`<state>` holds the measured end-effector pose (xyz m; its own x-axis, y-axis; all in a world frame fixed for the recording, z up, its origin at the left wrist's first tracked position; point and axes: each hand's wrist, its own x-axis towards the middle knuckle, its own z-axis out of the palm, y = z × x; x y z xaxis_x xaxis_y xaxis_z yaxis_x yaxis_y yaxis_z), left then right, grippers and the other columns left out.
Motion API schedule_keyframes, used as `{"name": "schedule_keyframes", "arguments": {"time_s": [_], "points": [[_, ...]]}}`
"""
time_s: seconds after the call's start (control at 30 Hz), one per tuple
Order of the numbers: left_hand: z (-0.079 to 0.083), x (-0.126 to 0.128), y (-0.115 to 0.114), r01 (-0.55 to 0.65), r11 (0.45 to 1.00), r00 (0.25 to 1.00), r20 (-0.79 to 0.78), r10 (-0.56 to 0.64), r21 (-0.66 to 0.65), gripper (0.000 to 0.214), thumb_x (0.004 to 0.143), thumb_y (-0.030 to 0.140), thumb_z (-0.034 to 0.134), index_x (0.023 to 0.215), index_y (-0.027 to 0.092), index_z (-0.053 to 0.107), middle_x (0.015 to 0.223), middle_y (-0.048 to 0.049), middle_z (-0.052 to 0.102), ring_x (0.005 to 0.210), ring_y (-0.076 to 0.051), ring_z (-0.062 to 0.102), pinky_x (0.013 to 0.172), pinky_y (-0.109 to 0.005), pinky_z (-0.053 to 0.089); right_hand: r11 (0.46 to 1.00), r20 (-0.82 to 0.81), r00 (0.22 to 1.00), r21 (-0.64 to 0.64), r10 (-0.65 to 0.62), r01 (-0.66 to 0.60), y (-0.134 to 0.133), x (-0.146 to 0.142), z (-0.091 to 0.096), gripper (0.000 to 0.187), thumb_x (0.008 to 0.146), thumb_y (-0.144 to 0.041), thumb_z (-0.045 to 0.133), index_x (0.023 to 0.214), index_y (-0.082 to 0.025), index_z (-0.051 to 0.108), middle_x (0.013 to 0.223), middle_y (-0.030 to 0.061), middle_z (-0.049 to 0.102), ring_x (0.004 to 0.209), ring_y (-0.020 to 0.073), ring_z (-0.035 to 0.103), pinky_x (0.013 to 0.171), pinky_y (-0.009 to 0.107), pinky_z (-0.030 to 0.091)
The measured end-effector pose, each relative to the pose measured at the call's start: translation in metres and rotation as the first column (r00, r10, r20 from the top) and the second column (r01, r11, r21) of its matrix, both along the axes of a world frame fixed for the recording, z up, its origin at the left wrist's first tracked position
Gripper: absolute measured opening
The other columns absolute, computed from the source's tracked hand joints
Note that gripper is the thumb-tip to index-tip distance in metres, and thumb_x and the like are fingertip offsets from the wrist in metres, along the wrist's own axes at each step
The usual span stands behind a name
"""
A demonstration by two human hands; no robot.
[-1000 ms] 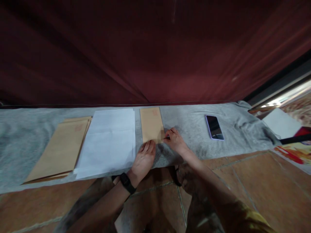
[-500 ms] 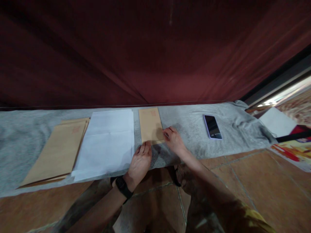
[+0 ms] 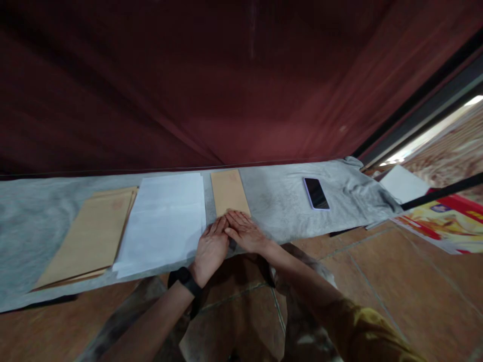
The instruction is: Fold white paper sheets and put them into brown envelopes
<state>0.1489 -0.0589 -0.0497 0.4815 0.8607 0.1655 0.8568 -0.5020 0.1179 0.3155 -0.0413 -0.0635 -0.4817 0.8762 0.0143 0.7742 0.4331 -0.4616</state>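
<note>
The grey-clothed worktop point(image 3: 279, 211) carries 1 central brown envelope point(image 3: 229, 190), left hand point(image 3: 214, 246) and right hand point(image 3: 246, 233) laid flat over its near end, grasping nothing. Work judged partway: that end's state is hidden; the paper sheets point(image 3: 162, 218) and stacked envelopes point(image 3: 90, 231) lie untouched.

Head cam looks fwd/down (fairly near) onto grey cloth point(image 3: 277, 198).
</note>
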Motion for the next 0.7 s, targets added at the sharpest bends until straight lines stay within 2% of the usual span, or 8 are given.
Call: {"name": "schedule_keyframes", "arguments": {"time_s": [0.27, 0.37, 0.53, 0.7], "points": [[0.003, 0.011, -0.008, -0.088, 0.993, 0.985, -0.158, 0.076, -0.073, 0.052, 0.097, 0.01, 0.031, 0.145, 0.003, 0.052, 0.155, -0.0215, 0.046, 0.144, -0.03, 0.045, 0.114, -0.044, 0.042, 0.997, 0.163, 0.986, 0.071, -0.034, 0.023, -0.008, 0.014, -0.002, 0.066, 0.107, -0.054, 0.026, 0.16, -0.014, 0.029, 0.167, 0.0103, 0.021, 0.156, 0.0218, 0.019, 0.128, 0.042, 0.02], [0.002, 0.013, -0.009, -0.106, 0.992, 0.984, -0.15, 0.095, -0.067, 0.051, 0.099, 0.014, 0.034, 0.145, 0.003, 0.051, 0.155, -0.0224, 0.046, 0.144, -0.032, 0.044, 0.113, -0.044, 0.043, 0.996, 0.211, 0.976, 0.089, -0.048, 0.03, -0.009, 0.027, -0.003, 0.068, 0.106, -0.055, 0.028, 0.161, -0.015, 0.027, 0.167, 0.0107, 0.023, 0.155, 0.0217, 0.021, 0.127, 0.043, 0.023], [-0.002, 0.014, -0.005, -0.123, 0.989, 0.986, -0.118, 0.114, -0.076, 0.05, 0.099, 0.017, 0.039, 0.147, 0.006, 0.05, 0.153, -0.0249, 0.047, 0.143, -0.034, 0.044, 0.111, -0.05, 0.043, 0.995, 0.297, 0.95, 0.051, -0.094, 0.082, -0.012, 0.051, 0.001, 0.073, 0.105, -0.059, 0.023, 0.161, -0.011, 0.026, 0.167, 0.0115, 0.021, 0.155, 0.0234, 0.021, 0.127, 0.043, 0.022], [0.002, 0.012, -0.004, -0.112, 0.99, 0.987, -0.128, 0.1, -0.086, 0.049, 0.097, 0.015, 0.041, 0.143, 0.004, 0.053, 0.149, -0.0276, 0.05, 0.139, -0.034, 0.049, 0.109, -0.048, 0.045, 0.983, 0.308, 0.934, 0.085, -0.183, 0.164, -0.019, 0.056, 0.0, 0.071, 0.105, -0.058, 0.027, 0.16, -0.012, 0.03, 0.166, 0.0126, 0.025, 0.154, 0.0268, 0.025, 0.126, 0.046, 0.024]]}}
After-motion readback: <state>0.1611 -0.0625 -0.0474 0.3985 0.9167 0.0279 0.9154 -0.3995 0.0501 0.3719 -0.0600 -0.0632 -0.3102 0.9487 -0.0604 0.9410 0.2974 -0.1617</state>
